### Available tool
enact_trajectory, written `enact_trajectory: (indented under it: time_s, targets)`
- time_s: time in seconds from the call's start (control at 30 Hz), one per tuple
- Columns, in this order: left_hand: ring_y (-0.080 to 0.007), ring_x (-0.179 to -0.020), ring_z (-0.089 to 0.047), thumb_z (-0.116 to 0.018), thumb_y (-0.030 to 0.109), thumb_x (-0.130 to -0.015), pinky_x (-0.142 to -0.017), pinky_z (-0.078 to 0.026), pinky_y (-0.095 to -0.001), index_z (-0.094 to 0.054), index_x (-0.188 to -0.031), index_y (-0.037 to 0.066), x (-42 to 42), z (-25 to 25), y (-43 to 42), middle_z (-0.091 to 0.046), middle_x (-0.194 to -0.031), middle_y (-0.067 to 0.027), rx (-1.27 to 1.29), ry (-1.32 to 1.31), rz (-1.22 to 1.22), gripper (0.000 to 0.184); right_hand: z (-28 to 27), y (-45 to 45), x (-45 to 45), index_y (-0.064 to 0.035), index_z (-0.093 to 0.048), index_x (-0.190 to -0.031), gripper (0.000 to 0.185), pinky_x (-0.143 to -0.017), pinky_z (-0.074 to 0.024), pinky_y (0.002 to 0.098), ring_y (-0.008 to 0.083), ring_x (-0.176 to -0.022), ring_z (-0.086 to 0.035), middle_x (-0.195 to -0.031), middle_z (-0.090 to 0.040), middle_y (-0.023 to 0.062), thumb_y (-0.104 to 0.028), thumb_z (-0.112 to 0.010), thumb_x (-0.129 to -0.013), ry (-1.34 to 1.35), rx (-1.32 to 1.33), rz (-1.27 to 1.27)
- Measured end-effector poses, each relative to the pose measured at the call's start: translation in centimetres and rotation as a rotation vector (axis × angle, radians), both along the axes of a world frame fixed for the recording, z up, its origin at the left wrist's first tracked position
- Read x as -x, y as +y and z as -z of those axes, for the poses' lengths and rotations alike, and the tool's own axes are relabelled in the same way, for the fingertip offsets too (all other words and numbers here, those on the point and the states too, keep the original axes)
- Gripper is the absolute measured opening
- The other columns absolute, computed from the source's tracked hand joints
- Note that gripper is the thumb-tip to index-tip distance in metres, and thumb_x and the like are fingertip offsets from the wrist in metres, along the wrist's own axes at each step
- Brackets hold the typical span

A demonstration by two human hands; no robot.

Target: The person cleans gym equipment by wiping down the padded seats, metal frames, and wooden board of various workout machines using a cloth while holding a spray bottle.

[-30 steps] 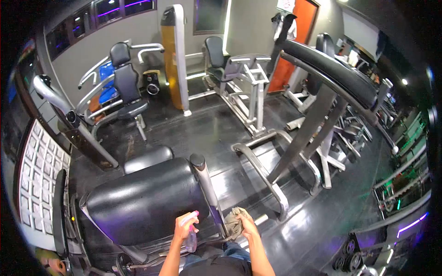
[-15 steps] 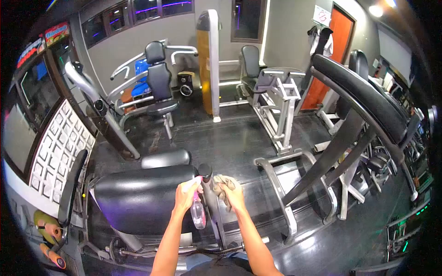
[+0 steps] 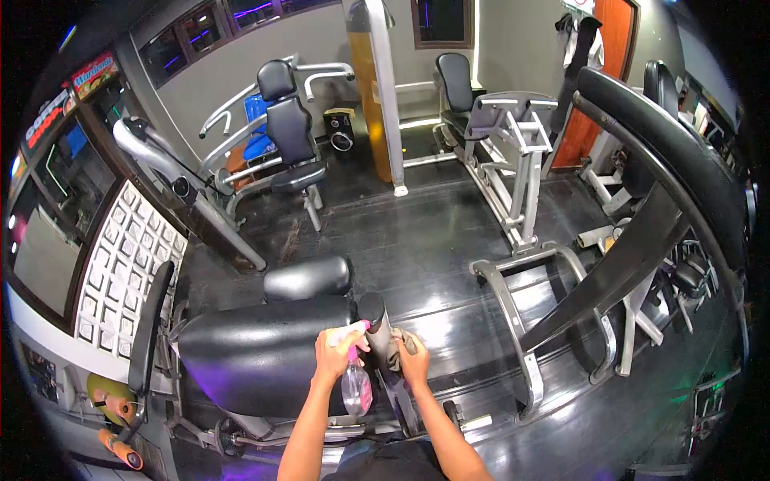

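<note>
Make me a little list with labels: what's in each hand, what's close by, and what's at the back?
Left hand: grips a clear spray bottle with pink on it
Right hand: holds a crumpled, brownish cloth
Between the hands: slanted metal post with a black cap
Beside the post: wide black padded bench
Floor: dark, shiny
Back: exercise machine with a black seat; orange door

Bare forearms (image 3: 305, 425) angled inward, left hand (image 3: 341, 353) — fingers (image 3: 360, 343) curled in a grip, right hand (image 3: 412, 362) close by — fingers bunched
</note>
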State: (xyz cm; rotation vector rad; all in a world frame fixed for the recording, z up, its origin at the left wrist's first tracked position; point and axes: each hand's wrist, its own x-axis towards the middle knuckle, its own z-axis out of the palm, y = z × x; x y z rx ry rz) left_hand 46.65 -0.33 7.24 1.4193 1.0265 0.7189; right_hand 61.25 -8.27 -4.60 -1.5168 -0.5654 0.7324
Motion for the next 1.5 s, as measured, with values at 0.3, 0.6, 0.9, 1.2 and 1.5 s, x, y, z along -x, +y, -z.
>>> enact_trajectory:
  time_s: [0.3, 0.6, 0.9, 1.2, 1.5]
  targets:
    - [-0.0193, -0.058, -0.068, -0.061, 0.021, -0.089, -0.047, -0.056, -0.0306, -0.073, -0.087, -0.008, 0.1, -0.7, -0.2, -0.071, -0.072, -0.0137, 0.099, -0.025, -0.024, 0.031, -2.8, 4.5, 0.1, -0.0015, -0.069, -0.109, 0.028, -0.087, -0.0511, 0.0368, 0.0281, -0.098, -0.069, -0.103, -0.072, 0.0156, -0.019, -0.074, -0.087, -0.049, -0.139, 0.059]
    - [-0.0226, -0.067, -0.070, -0.062, 0.024, -0.092, -0.045, -0.057, -0.0317, -0.070, -0.097, -0.008, 0.1, -1.1, -0.5, -0.069, -0.078, -0.0153, 0.118, 0.057, -0.020, 0.033, -1.3, 2.9, -1.4, -0.0042, -0.070, -0.109, 0.031, -0.082, -0.0515, 0.0359, 0.0273, -0.092, -0.071, -0.096, -0.073, 0.0168, -0.028, -0.071, -0.089, -0.043, 0.134, -0.058]
    - [-0.0185, -0.065, -0.070, -0.066, 0.021, -0.092, -0.048, -0.057, -0.0300, -0.073, -0.092, -0.006, 0.2, -1.7, -0.6, -0.070, -0.075, -0.0122, 0.201, -0.001, -0.064, 0.028, -2.0, 8.8, -3.2, -0.0042, -0.072, -0.108, 0.030, -0.082, -0.0518, 0.0329, 0.0217, -0.091, -0.071, -0.097, -0.075, 0.0139, -0.024, -0.070, -0.086, 0.105, -0.054, -0.176]
    - [-0.0214, -0.068, -0.070, -0.063, 0.020, -0.093, -0.048, -0.058, -0.0309, -0.071, -0.099, -0.008, 0.3, -1.8, -0.9, -0.069, -0.077, -0.0143, 0.184, -0.020, -0.069, 0.030, 3.9, 1.3, -2.8, -0.0052, -0.073, -0.112, 0.036, -0.086, -0.0526, 0.0331, 0.0231, -0.097, -0.072, -0.101, -0.075, 0.0154, -0.030, -0.073, -0.086, 0.130, 0.248, -0.293]
    - [-0.0217, -0.068, -0.070, -0.065, 0.022, -0.090, -0.047, -0.057, -0.0314, -0.071, -0.100, -0.007, 0.4, -1.5, -0.7, -0.069, -0.078, -0.0139, 0.188, -0.016, -0.067, 0.032, -3.2, 5.1, -1.9, -0.0021, -0.070, -0.109, 0.032, -0.081, -0.0529, 0.0375, 0.0333, -0.095, -0.071, -0.096, -0.073, 0.0203, -0.025, -0.070, -0.087, -0.032, 0.060, -0.094]
